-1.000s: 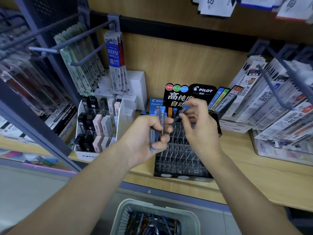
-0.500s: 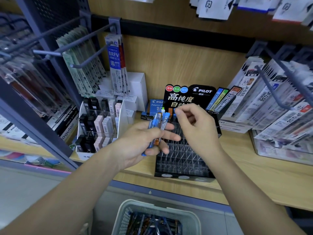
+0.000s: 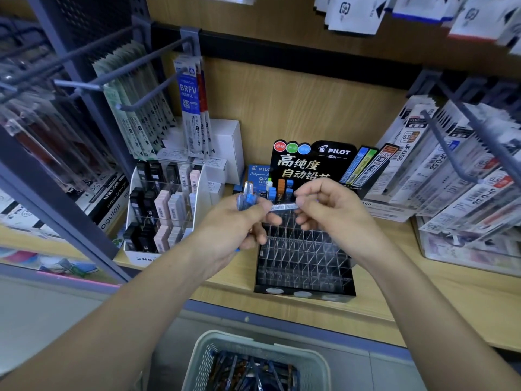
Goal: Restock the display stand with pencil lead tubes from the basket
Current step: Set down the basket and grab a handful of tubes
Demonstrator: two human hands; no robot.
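A bundle of lead tubes (image 3: 248, 196) is gripped in the curled left hand (image 3: 234, 230) over the display stand (image 3: 304, 289); one tube (image 3: 283, 207) is pinched by the right hand (image 3: 335, 218). It is best turned upright and lowered squarely into a free slot. More are seen in the near basket (image 3: 253, 341).

In my left hand (image 3: 234, 230), a bunch of clear tubes (image 3: 247, 197) with bright blue caps. Between it and my right hand (image 3: 335, 213), a single clear tube (image 3: 283, 207) with a white barcode label.

Just beyond both hands, the display stand (image 3: 303, 249) has a glossy black frame and a transparent grid. Its black header card (image 3: 313, 162) has white and yellow characters and red, green and blue dots. Its back-row tubes (image 3: 280, 187) are blue and orange.

Left of my left hand, a white rack (image 3: 203, 193) holds black and pale pink erasers (image 3: 162, 210).

Below my wrists is a pale grey lattice basket (image 3: 253, 338).
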